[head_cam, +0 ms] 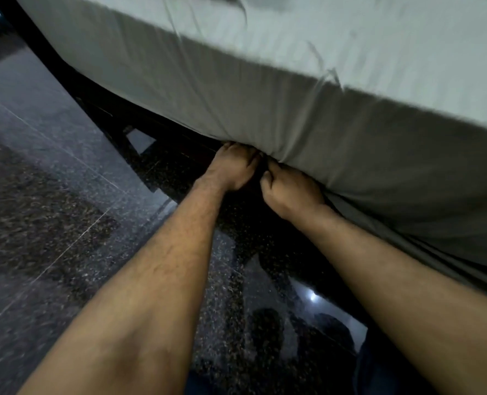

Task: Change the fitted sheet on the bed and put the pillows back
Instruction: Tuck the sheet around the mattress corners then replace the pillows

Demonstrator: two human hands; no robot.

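Dark speckled stone floor (65, 195) runs under the bed frame (105, 109). Left hand (233, 169) and right hand (290, 195), both curled, grip the pale fitted sheet (265, 109) at the mattress corner's lower edge. Pulled unevenly, that taut hem could spring back off the corner.

The room is dim and everything I see is greyish and grainy. What light there is falls on the top of the sheet (350, 38), which is the palest part; its hanging side darkens toward the bottom edge, and the space under the bed frame (102, 109) is nearly black. A small white glare spot shines on the polished floor (51, 166) near my right forearm, with faint reflections around it. My left hand (232, 168) and right hand (289, 192) are in shadow and soft. Motion blur smears the floor's speckles on the left, and the bed's straight edge bows from the wide lens.
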